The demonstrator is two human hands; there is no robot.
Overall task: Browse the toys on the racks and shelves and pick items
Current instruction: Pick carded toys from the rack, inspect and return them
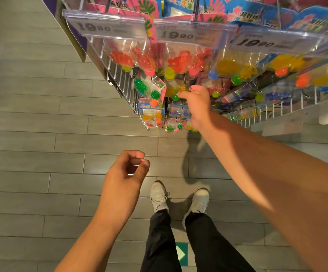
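Nearest you, your left hand (pixel 124 174) hangs over the grey plank floor (pixel 31 122) above your white shoes (pixel 159 196), its fingers (pixel 139 155) loosely curled toward the thumb and holding nothing.

Farther out, your right arm stretches up to the wire rack (pixel 120 75), and your right hand (pixel 197 105) is in among the hanging toy packs. Its fingers reach to a clear pack with a yellow toy and a green ball (pixel 175 94), which hangs in the middle row, below the packs of red sticky hands (pixel 186 61) and above the small blue-carded packs (pixel 152 114). One finger lies on the pack's near face; the rest are hidden behind the hand, so you cannot tell whether they are clamped on it or only touching.

Farthest and highest, three clear price holders (pixel 106 26) jut toward you over the top row.

The risk, as I judge it: the packs overlap closely on their hooks, so a pull straight down or sideways may drag a neighbour off with it or tear the card at its hang hole. Slide it toward you along the hook, and mind the price holders overhead as you withdraw.
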